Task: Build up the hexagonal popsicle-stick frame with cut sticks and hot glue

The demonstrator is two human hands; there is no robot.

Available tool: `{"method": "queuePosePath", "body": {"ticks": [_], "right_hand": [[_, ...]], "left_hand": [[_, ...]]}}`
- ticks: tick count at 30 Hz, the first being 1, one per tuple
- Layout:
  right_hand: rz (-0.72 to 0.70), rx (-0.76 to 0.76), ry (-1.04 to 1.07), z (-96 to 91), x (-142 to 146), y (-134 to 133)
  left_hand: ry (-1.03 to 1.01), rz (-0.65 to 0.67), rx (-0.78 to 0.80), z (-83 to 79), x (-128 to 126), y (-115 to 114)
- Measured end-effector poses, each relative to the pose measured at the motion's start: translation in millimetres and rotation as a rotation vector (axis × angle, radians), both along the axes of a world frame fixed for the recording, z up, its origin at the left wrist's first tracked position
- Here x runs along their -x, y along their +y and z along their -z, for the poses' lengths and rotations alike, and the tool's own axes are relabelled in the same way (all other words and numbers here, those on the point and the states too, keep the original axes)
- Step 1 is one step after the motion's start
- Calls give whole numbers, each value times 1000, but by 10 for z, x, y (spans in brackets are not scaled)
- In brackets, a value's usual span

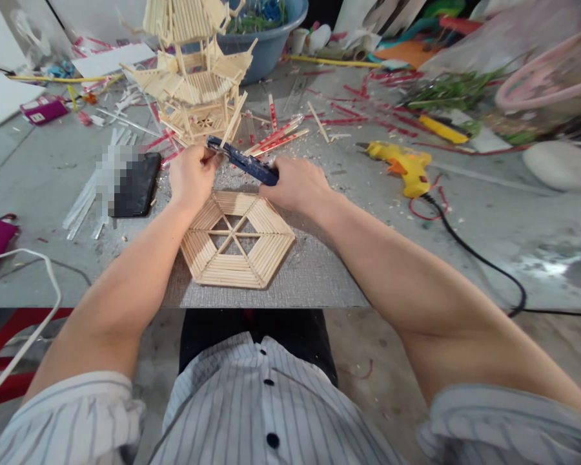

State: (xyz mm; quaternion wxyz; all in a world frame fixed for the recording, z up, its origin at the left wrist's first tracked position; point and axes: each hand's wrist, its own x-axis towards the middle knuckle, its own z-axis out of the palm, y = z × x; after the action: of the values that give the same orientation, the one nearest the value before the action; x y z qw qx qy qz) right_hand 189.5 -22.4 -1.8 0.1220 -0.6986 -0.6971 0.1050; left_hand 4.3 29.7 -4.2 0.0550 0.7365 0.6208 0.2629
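My left hand [192, 175] is closed in a pinch around a thin wooden stick [234, 118] that slants up and away from the fingers. A long dark blue cutter [249, 165] is gripped in my right hand [300, 184]. Its far end meets the stick at my left fingertips; the exact contact is too small to make out. Just below both hands, a flat hexagonal frame [230, 261] of wooden sticks lies on the table, with spokes crossing its open middle. Behind my hands stands a tiered pagoda model [198, 87] built from similar sticks.
A black phone [142, 184] and clear glue sticks [84, 206] lie to the left. On the right rests a yellow glue gun [407, 168] with its black cord trailing over the table edge. Red-and-white wrappers [278, 135], a blue basin [266, 55] and a yellow knife [443, 129] are farther back.
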Motion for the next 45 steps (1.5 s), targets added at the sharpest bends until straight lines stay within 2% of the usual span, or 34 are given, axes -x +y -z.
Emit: {"method": "queuePosePath", "body": {"ticks": [5,10,15,24,31,35,40,45], "right_hand": [[-22,-38,8,40,-36,39],[-33,-53,36,60,-34,66],[-40,-4,73,79,-19,80],[-28,125,208,45,2,70],[-42,209,436,33,-11,39],[-55,228,515,78,-36,57],[-41,205,429,81,-19,71],[-29,39,186,79,7,78]], "left_hand": [[-72,22,-48,58,29,25],[-204,98,-103,87,41,33],[-232,135,-129,90,44,50],[-308,191,-32,116,39,146],[-385,338,-117,182,148,318],[-394,367,-114,189,166,325],[-418,300,-90,182,111,284],[-526,237,18,158,79,254]]}}
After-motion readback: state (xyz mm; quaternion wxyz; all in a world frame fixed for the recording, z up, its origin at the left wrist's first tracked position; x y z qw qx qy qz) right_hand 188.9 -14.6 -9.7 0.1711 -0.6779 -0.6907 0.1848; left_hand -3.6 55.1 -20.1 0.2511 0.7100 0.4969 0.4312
